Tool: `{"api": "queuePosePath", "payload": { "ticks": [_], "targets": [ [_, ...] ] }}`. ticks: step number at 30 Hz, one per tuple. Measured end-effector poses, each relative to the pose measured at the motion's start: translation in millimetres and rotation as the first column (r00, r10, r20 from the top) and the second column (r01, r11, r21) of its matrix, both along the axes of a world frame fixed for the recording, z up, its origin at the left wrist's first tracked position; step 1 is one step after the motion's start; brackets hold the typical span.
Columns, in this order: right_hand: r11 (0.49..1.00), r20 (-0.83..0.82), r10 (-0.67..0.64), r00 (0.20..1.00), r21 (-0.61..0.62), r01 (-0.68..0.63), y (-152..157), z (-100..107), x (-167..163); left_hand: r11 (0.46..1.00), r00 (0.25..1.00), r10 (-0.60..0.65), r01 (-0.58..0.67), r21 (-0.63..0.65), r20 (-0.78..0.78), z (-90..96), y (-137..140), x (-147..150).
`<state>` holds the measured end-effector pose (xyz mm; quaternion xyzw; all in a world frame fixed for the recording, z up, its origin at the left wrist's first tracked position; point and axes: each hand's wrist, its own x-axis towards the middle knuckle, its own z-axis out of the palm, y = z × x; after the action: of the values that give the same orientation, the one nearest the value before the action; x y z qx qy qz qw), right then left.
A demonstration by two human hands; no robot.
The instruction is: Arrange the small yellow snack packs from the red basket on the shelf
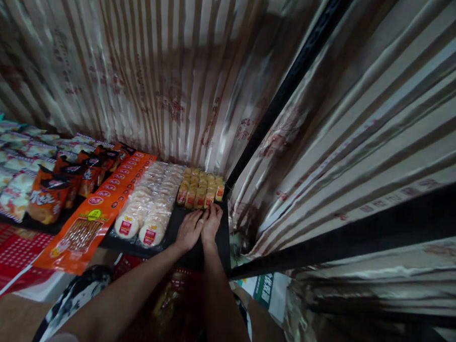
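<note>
Rows of small yellow snack packs with red labels stand at the far right end of a black shelf. My right hand is at the front row, its closed fingertips against a pack near the right corner. Beside it, thumbs nearly meeting, my left hand rests low over the shelf with its fingers curled together. What lies under the left fingertips is hidden. To the left are two rows of round white packaged cakes in clear wrap.
Long orange bags of stick snacks overhang the shelf edge, with orange snack bags and white packets farther left. Red baskets sit below. A black post and striped curtain close off the back and right.
</note>
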<state>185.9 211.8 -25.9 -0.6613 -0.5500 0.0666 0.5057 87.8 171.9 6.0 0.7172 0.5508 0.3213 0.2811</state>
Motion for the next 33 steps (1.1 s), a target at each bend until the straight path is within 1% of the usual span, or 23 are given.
{"api": "queuePosePath", "payload": {
  "ticks": [4,8,12,16,19,21,25,27,29,33],
  "targets": [
    [1.0,-0.033,0.008,0.999,-0.02,-0.009,1,-3,2,1.0,1.0,0.0,0.0,0.017,0.012,0.2,-1,-1],
    [1.0,-0.042,0.012,0.999,-0.012,-0.013,2,-4,2,1.0,0.999,-0.002,0.002,0.023,0.037,0.6,-2,-1],
    [1.0,-0.029,-0.015,0.999,0.011,0.016,-2,-2,1,0.999,0.999,0.006,-0.008,0.041,0.046,-0.4,-1,0],
    [0.998,-0.019,-0.029,0.999,0.046,0.03,-10,5,1,0.998,0.999,0.008,-0.011,0.06,0.046,1.9,-2,0],
    [0.998,-0.024,-0.041,0.999,0.036,0.042,-20,15,0,0.998,0.999,0.006,-0.009,0.055,0.054,8.9,-6,0],
    [0.999,-0.025,-0.05,0.998,0.008,0.05,-29,22,-3,1.0,0.998,0.003,-0.004,0.019,0.06,14.8,-12,-1],
    [0.998,-0.051,-0.009,0.999,-0.07,0.005,-50,33,-13,0.999,0.996,0.016,-0.011,-0.046,0.091,23.7,-28,-5],
    [0.994,-0.071,0.021,0.997,-0.103,-0.028,-61,34,-20,0.999,0.992,0.008,-0.001,-0.054,0.126,25.0,-37,-9],
    [0.99,-0.098,0.023,0.995,-0.135,-0.037,-73,33,-26,0.998,0.99,0.022,-0.013,-0.068,0.138,24.3,-46,-15],
    [0.985,-0.134,0.039,0.99,-0.161,-0.06,-95,27,-39,0.996,0.989,0.022,-0.01,-0.084,0.147,18.4,-64,-28]
  ]
}}
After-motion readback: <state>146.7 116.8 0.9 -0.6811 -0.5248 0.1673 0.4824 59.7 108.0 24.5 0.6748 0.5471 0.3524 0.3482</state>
